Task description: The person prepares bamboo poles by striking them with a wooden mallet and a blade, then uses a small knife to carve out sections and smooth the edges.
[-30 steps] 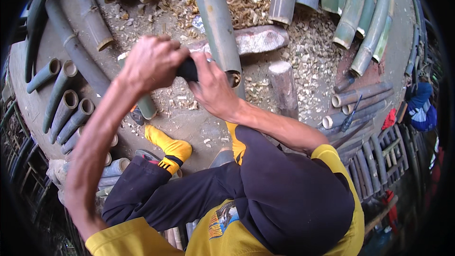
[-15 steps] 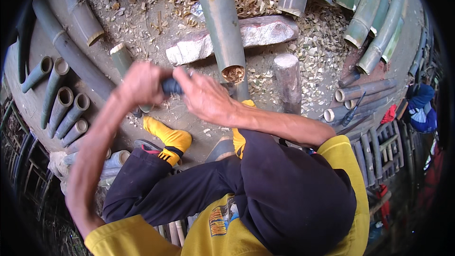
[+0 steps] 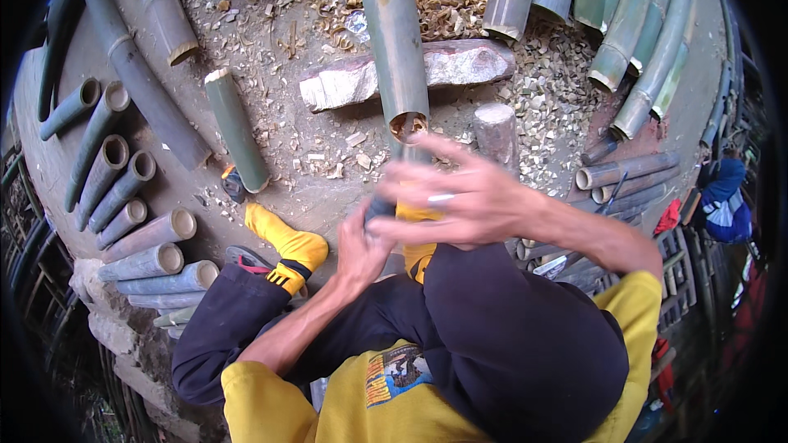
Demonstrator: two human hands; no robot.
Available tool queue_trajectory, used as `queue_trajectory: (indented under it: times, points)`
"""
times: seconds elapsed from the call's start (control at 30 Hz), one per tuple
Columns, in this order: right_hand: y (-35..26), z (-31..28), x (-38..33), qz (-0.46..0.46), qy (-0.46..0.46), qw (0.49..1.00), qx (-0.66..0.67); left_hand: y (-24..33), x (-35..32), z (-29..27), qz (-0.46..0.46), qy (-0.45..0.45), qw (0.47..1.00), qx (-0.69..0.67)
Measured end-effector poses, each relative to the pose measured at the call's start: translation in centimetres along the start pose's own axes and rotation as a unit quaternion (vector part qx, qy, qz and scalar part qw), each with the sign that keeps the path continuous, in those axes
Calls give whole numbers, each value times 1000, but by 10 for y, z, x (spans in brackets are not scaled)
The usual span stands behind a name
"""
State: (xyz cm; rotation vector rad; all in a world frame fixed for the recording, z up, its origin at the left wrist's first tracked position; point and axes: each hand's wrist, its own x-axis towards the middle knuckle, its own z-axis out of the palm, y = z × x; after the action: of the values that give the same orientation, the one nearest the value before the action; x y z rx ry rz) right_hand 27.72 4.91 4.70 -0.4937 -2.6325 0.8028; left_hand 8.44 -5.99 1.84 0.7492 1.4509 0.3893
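Where the ground runs out at far left, cut bamboo tubes point(image 3: 115, 172) lie stacked side by side, open ends up. A short green piece point(image 3: 236, 139) lies alone just right of them, above a yellow boot point(image 3: 287, 246). The left hand point(image 3: 361, 246) has its fingers wrapped tight round a dark handle point(image 3: 380, 207) — the tool's working end is hidden. Above it a long bamboo pole point(image 3: 394, 41) rests across a stone point(image 3: 410, 74), cut end near the hands. The right hand point(image 3: 460, 201) is blurred, fingers spread, just right of the handle. Wood chips point(image 3: 542, 98) litter the ground beyond.
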Motion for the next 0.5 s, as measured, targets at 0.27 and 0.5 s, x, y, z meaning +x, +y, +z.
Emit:
queue_trajectory:
  times: [0.27, 0.5]
  points:
    - [10, -18, -72, 410, 59, 884, 219, 24, 27, 74, 33, -296, 887, -352]
    - [90, -44, -34, 130, -380, 912, -84, 44, 75, 116, -110, -85, 602, -786]
